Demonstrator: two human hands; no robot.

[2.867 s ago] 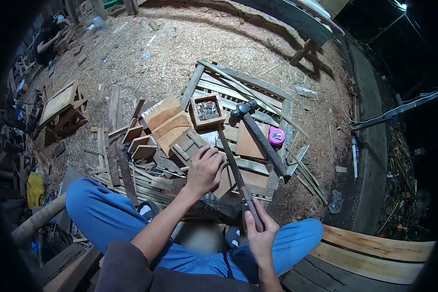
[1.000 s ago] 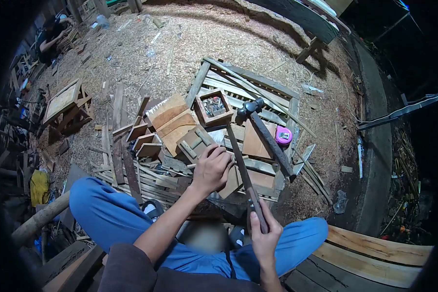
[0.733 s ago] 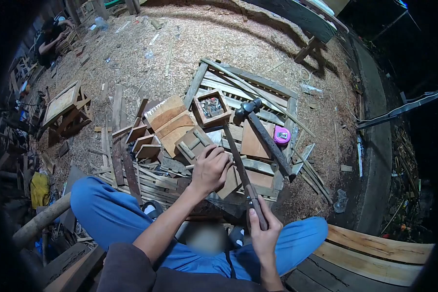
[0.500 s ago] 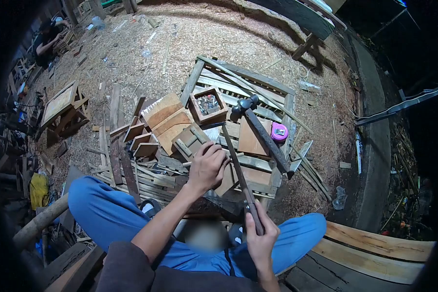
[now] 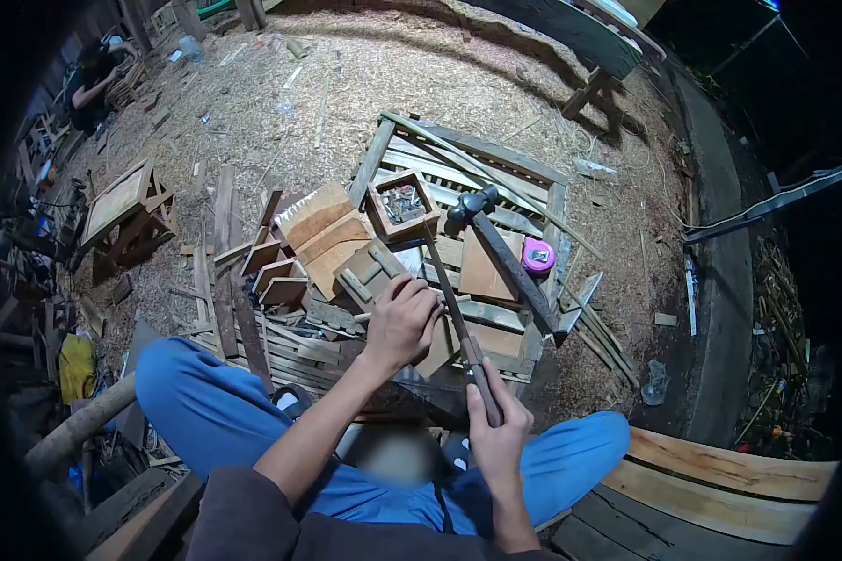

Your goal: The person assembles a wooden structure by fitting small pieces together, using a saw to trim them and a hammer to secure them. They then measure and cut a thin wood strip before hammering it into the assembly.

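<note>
My right hand [image 5: 498, 430] is wrapped round the wooden handle of a long, narrow-bladed tool [image 5: 449, 297]; whether its edge has teeth is too small to tell. The blade slants forward and left, just right of my left hand [image 5: 404, 323]. That hand is closed, fingers curled down on a small wooden workpiece [image 5: 374, 271] with raised strips, partly hidden under it. Beyond the blade's tip, a square wooden box [image 5: 403, 204] holds small metal bits. A hammer [image 5: 505, 251] with a dark head lies right of the blade, next to a pink tape measure [image 5: 537, 254].
A slatted wooden frame [image 5: 374, 154] lies under the tools. Brown boards [image 5: 326, 238] and small wooden compartments [image 5: 281, 280] are to the left. Wood shavings cover the ground. A small wooden stand [image 5: 122, 210] is further left, and another person [image 5: 89, 84] sits at the far left.
My right hand has slid the long-bladed tool slightly forward and left, so its tip reaches closer to the box. My left hand stays on the workpiece.
</note>
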